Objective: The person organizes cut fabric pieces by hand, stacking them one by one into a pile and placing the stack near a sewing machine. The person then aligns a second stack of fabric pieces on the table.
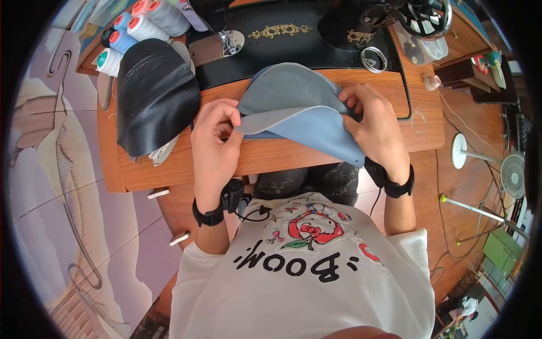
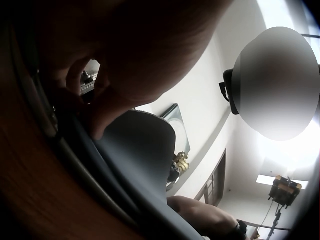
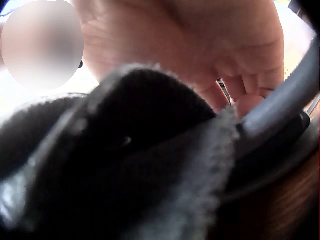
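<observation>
Two blue-grey leather pieces overlap at the table's front edge in the head view. The upper piece (image 1: 316, 131) curls up, its pale grey edge bowed over the darker grey-green piece (image 1: 288, 87) behind it. My left hand (image 1: 213, 138) pinches the left end between thumb and fingers. At the right end, my right hand (image 1: 379, 127) grips the leather, thumb on the near side and fingers bent over the far side. In the left wrist view the leather (image 2: 142, 145) stands as a curved sheet below the left thumb. A dark strap hides much of the right wrist view.
Beyond the leather is a black sewing machine bed (image 1: 271, 51) with gold ornament. A black leather piece (image 1: 155, 99) lies left, before several thread spools (image 1: 148, 28). A metal ring (image 1: 374, 59) sits on the bed's right. A white fan (image 1: 512, 175) stands at far right.
</observation>
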Demonstrator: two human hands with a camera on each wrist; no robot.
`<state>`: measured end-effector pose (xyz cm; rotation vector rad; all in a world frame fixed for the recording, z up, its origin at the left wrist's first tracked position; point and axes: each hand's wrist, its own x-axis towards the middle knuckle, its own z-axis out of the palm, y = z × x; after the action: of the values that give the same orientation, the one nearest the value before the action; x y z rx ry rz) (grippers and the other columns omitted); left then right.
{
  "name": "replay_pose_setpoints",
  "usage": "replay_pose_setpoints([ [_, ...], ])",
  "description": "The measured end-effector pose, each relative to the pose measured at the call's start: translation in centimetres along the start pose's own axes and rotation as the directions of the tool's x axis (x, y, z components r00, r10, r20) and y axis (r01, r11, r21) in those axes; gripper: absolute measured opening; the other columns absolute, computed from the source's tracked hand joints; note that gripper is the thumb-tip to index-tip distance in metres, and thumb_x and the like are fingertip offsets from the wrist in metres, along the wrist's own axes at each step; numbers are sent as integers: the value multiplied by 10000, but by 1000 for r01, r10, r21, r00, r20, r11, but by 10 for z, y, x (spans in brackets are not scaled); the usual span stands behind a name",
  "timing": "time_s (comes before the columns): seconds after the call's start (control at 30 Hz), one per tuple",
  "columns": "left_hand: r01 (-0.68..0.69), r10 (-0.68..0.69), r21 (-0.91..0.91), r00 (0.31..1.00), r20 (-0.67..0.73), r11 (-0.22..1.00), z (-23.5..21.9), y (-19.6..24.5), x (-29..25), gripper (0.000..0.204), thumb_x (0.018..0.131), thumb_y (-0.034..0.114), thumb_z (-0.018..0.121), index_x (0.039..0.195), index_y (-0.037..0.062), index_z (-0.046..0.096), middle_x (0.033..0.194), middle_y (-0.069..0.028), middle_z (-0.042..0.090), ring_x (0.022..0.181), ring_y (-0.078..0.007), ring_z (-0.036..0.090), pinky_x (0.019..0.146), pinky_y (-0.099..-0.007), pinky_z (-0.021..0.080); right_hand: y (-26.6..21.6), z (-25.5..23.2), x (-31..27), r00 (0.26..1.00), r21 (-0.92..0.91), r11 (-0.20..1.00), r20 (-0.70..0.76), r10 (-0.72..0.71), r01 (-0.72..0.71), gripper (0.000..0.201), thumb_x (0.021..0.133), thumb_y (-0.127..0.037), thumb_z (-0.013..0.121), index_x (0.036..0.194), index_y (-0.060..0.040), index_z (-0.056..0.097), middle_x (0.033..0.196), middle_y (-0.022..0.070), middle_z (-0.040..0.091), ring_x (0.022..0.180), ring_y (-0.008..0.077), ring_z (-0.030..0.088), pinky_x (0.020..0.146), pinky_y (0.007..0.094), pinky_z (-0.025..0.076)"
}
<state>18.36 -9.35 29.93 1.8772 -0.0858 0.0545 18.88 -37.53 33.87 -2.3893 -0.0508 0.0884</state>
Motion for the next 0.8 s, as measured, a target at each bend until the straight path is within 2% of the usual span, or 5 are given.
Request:
replay_pose_setpoints([
  [0.27, 148, -141, -170, 989, 51, 974, 0, 6, 6, 194, 913, -28, 685, 867, 24, 504, 1241, -136, 643, 833, -61, 590, 709, -218, 482, -10, -15, 0, 1000, 48, 999, 22, -14, 13, 185, 862, -3, 677, 989, -2, 543, 921, 203, 642, 816, 351, 658, 735, 389, 508],
  [0.37, 166, -154, -204, 985, 75, 965, -1, 7, 8, 204, 921, -4, 695, 859, 36, 504, 1149, -112, 675, 821, -53, 579, 714, -214, 473, 4, -31, 1, 963, 68, 975, -186, -197, 213, 169, 911, 13, 625, 1011, -28, 495, 869, 209, 601, 754, 344, 617, 755, 344, 506],
  [0.53, 220, -207, -122, 972, 110, 968, -8, 2, 11, 197, 927, 15, 695, 893, 40, 502, 984, -60, 675, 806, -54, 564, 713, -218, 467, -6, -71, -16, 907, 328, 886, -371, -199, 328, 202, 934, 56, 583, 1078, -48, 487, 947, 14, 556, 868, 84, 513, 819, 218, 423],
  [0.67, 190, -176, -187, 981, 85, 964, -6, 8, 11, 172, 943, 23, 667, 999, 40, 506, 947, -48, 653, 789, -61, 555, 693, -215, 448, -10, -72, -23, 926, 557, 743, -287, -247, 371, 316, 948, 58, 595, 1220, -45, 472, 1133, 73, 661, 920, 64, 571, 816, 201, 435],
  [0.8, 198, -182, -274, 980, 85, 941, -10, 6, 10, 204, 1016, 148, 610, 1162, 20, 548, 964, -61, 657, 779, -80, 567, 676, -224, 441, -20, -29, -16, 984, 491, 857, -154, -88, 154, 342, 922, 58, 628, 1235, -58, 551, 1114, 80, 689, 1011, 150, 651, 870, 265, 492],
])
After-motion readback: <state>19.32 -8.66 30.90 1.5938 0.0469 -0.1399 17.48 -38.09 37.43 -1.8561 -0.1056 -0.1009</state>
